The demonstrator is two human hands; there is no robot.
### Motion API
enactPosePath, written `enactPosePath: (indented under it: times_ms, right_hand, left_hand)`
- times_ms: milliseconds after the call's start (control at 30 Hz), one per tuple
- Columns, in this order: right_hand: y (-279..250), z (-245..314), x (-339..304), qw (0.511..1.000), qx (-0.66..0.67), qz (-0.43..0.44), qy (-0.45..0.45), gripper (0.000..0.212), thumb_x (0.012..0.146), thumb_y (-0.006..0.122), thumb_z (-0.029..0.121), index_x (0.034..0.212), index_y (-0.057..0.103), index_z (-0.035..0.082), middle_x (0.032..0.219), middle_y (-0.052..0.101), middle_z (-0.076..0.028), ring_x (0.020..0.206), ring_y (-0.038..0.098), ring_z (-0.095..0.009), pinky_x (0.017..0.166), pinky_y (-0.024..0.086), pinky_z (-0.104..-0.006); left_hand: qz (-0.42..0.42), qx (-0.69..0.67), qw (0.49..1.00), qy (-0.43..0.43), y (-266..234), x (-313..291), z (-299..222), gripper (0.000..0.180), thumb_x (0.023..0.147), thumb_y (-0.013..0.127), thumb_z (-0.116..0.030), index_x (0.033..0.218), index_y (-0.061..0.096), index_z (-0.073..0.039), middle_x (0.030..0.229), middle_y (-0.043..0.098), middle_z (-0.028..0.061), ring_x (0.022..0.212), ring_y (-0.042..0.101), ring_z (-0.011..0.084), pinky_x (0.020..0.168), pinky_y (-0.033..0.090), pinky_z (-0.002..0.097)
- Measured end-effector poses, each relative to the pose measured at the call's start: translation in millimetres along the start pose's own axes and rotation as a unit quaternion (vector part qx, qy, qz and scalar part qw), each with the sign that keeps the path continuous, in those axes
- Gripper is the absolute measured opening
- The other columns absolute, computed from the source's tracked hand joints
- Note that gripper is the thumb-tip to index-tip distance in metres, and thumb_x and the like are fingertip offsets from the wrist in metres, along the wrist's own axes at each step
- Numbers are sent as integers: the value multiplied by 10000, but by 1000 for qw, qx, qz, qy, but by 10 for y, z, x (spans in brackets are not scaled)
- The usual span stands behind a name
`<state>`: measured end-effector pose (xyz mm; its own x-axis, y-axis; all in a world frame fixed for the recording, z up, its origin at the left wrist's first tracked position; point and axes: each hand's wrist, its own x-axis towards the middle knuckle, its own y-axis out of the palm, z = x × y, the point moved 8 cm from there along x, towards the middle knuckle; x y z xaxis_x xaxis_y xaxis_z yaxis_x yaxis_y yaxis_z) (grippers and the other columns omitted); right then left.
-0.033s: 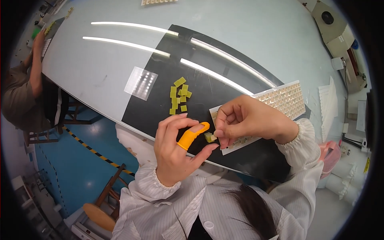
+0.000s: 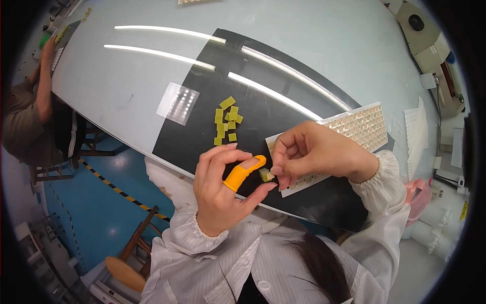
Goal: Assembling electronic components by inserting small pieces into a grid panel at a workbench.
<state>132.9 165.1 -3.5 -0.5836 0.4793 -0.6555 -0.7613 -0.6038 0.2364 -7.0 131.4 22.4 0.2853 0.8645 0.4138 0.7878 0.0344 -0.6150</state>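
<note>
"Hardly anything moved; the view of the surface [image 2: 126,101] shifted slightly."
"And now?"
"Left hand [image 2: 217,187] open, right hand [image 2: 316,154] pinched, on what I can't tell; between them, the stack [image 2: 264,175]."
"Risk?"
"A thumb's nudge could topple it."

The finger cot [image 2: 234,181] is orange, the squares [image 2: 219,116] yellow-green, the sleeves [image 2: 383,177] striped
</note>
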Motion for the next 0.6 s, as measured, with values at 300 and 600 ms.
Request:
enactPosePath:
  times_ms: [300, 600]
  right_hand:
    - [29, -33, 56, 999, 13, 28, 35, 52, 838, 659, -12, 865, 643, -54, 794, 683, -74, 743, 686, -133, 737, 538, -235]
    - [37, -51, 50, 999, 27, 18, 6, 101, 809, 655, 44, 833, 656, -54, 775, 684, -60, 724, 658, -90, 681, 509, -218]
  left_hand:
    - [-25, -7, 1000, -9, 27, -33, 44, 292, 621, 861, -217, 876, 735, -150, 950, 640, -32, 1016, 580, 236, 826, 442, 349]
    - [-17, -1, 1000, 2, 17, -24, 48, 295, 598, 837, -169, 873, 731, -169, 965, 649, -57, 1027, 589, 222, 810, 428, 338]
